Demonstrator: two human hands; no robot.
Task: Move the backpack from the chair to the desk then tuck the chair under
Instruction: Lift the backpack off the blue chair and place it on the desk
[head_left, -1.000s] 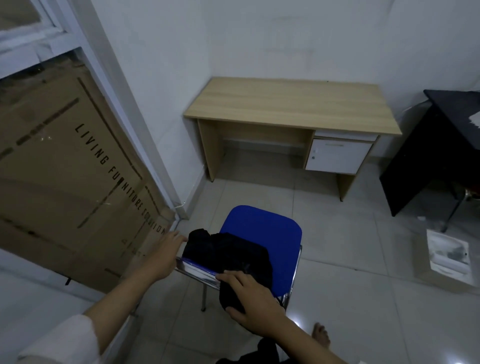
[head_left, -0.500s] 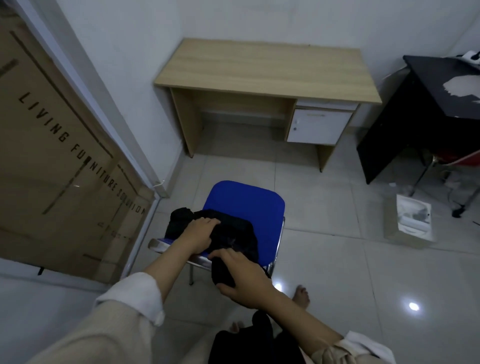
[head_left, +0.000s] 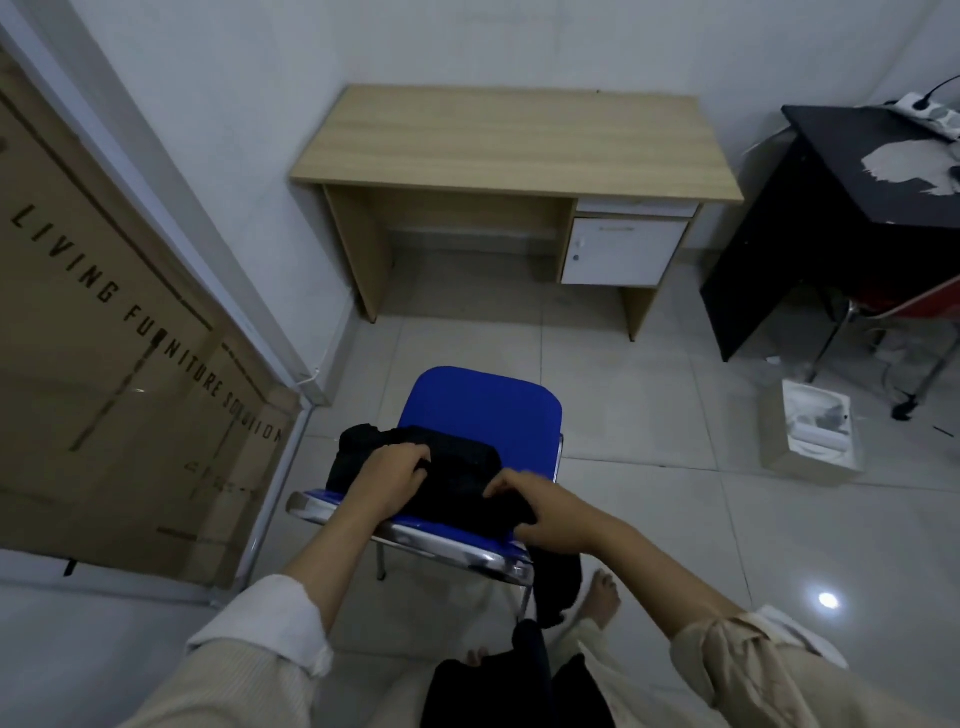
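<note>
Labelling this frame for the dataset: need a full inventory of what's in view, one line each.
backpack: 1, black, on chair seat, near edge
chair: 1, blue seat, chrome frame, floor centre
desk: 1, light wood, white drawer unit, against far wall
black table: 1, right
power strip: 1, white, on black table
cardboard sheet: 1, brown, printed, left
open box: 1, white contents, floor right
left hand: gripping backpack
right hand: gripping backpack
bare feet: 2, floor, near chair

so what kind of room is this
Probably a small office or study room, sparsely furnished: a light wooden desk with a white drawer unit stands against the wall, a blue padded chair sits on the tiled floor, and a black side table holds a power strip.
</note>
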